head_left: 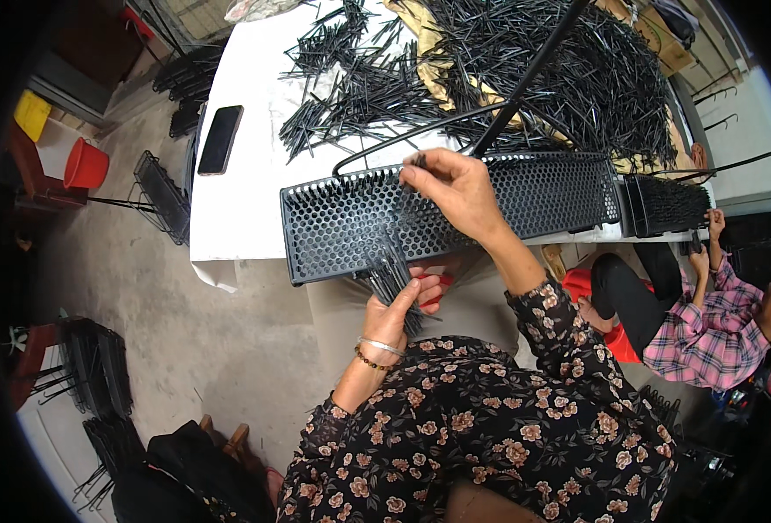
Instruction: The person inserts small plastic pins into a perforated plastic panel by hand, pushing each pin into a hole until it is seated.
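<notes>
A long black perforated tray (525, 205) lies in front of me, its near edge hanging over the table edge. Short black sticks (351, 186) stand upright in holes along its far left rows. My left hand (394, 312) is closed around a bundle of thin black sticks (389, 272), their tips fanned over the tray's near edge. Above the far rows my right hand (457, 187) pinches a small dark piece between thumb and forefinger. It looks like one of the sticks, though the fingers partly cover it.
Loose black sticks (569, 78) are heaped across the white table (237, 209). A phone (220, 139) lies at the left. A black rod (534, 65) slants up from the tray. At right, another person (704, 340) works on a similar tray (669, 205). A red bucket (86, 164) stands far left.
</notes>
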`<state>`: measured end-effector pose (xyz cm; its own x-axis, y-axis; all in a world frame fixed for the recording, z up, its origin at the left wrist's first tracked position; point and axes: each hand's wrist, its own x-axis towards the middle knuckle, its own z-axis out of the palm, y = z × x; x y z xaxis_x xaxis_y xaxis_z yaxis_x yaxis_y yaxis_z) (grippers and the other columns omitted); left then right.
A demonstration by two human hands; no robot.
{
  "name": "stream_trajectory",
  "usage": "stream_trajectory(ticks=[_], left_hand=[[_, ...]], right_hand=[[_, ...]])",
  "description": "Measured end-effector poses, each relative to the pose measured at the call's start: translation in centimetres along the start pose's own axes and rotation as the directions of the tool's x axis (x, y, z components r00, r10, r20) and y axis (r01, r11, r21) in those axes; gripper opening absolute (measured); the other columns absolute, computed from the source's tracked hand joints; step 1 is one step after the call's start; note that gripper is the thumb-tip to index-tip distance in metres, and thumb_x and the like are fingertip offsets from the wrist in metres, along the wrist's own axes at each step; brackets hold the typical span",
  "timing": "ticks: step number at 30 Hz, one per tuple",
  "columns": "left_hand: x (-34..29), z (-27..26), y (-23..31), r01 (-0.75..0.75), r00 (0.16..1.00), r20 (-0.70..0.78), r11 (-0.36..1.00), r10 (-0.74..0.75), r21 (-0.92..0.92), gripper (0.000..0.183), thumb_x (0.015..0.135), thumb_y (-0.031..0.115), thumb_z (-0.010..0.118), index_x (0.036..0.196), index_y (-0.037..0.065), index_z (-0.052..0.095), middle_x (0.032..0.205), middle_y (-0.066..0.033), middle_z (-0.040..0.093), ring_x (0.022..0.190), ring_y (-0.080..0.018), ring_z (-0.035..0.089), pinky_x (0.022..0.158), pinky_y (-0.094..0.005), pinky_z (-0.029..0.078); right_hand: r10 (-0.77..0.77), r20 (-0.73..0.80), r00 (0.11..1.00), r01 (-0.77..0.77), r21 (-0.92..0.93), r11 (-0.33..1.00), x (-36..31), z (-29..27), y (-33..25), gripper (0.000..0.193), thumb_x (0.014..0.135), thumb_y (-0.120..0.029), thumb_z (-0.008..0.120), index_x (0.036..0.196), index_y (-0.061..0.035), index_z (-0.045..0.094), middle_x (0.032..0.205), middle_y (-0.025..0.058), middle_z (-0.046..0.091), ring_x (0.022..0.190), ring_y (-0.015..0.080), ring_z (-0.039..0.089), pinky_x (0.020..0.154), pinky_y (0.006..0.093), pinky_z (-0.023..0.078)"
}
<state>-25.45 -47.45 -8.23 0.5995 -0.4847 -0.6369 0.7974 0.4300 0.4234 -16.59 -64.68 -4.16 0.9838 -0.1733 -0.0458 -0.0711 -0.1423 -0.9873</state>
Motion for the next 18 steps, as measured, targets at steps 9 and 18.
stream_trajectory(ticks=[9, 18], left_hand=[[-0.1, -0.3, -0.1, 0.006, 1.0, -0.013, 0.999, -0.006, 0.052, 0.03, 0.089, 0.01, 0.056, 0.115, -0.004, 0.05, 0.101, -0.0188, 0.062, 0.089, -0.0232, 0.064, 0.069, -0.033, 0.056], [0.1, -0.4, 0.0, -0.009, 1.0, 0.001, 0.999, 0.009, 0.047, 0.033, 0.09, 0.01, 0.054, 0.12, 0.0, 0.047, 0.101, -0.0179, 0.063, 0.085, -0.0219, 0.064, 0.067, -0.0312, 0.055]], right_hand=[[-0.325, -0.105, 0.94, 0.286, -0.278, 0.917, 1.9, 2.2, 2.3, 0.02, 0.08, -0.014, 0.068, 0.091, 0.0019, 0.065, 0.078, 0.0098, 0.066, 0.063, 0.013, 0.061, 0.058, 0.0241, 0.048], [-0.56, 0.038, 0.828, 0.519, -0.433, 0.737, 1.9, 2.4, 3.0, 0.016, 0.076, -0.011, 0.069, 0.089, -0.0012, 0.066, 0.084, 0.0099, 0.067, 0.073, 0.0209, 0.064, 0.063, 0.0297, 0.05]])
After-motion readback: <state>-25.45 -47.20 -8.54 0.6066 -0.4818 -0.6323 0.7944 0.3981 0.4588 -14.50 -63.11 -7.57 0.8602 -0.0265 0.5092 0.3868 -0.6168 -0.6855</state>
